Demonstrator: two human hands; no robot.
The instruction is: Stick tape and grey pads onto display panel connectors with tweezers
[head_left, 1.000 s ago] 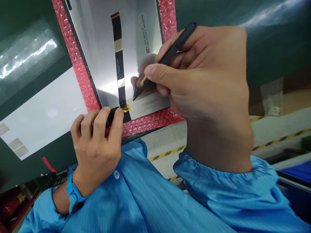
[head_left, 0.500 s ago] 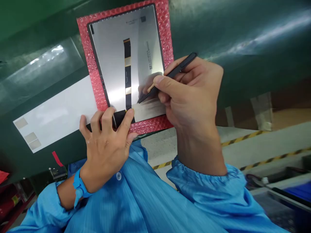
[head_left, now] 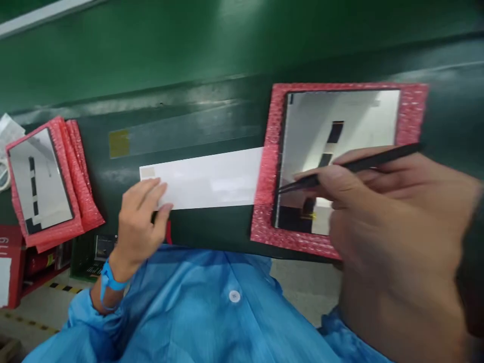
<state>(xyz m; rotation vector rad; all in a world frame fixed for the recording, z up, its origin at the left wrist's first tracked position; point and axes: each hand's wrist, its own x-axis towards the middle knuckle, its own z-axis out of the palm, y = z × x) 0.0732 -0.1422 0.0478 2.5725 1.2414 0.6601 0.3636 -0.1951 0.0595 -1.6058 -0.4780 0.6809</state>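
My right hand (head_left: pixel 363 217) grips black tweezers (head_left: pixel 378 159), their tips just over the left edge of a display panel (head_left: pixel 302 141). The panel lies with its silvery back up on a pink bubble-wrap sheet (head_left: pixel 264 201), a dark ribbon cable (head_left: pixel 335 132) running down it, partly hidden by my right hand. My left hand (head_left: pixel 141 217) is at the left end of a long white strip (head_left: pixel 212 176), fingers bent over it and thumb apart. A beige square (head_left: pixel 148 172) shows on the strip just above those fingers.
More pink bubble-wrap sheets (head_left: pixel 81 181) are stacked at the left with another panel (head_left: pixel 45 171) on top. A clear film with a yellow end (head_left: pixel 119 143) lies behind the strip. A red bin (head_left: pixel 13 287) stands below the green table's (head_left: pixel 212 50) left side.
My left hand has left the panel's lower edge and moved left to the white strip's end. The tweezers stay in my right hand, tips now by the panel's left edge. The view has swung left.
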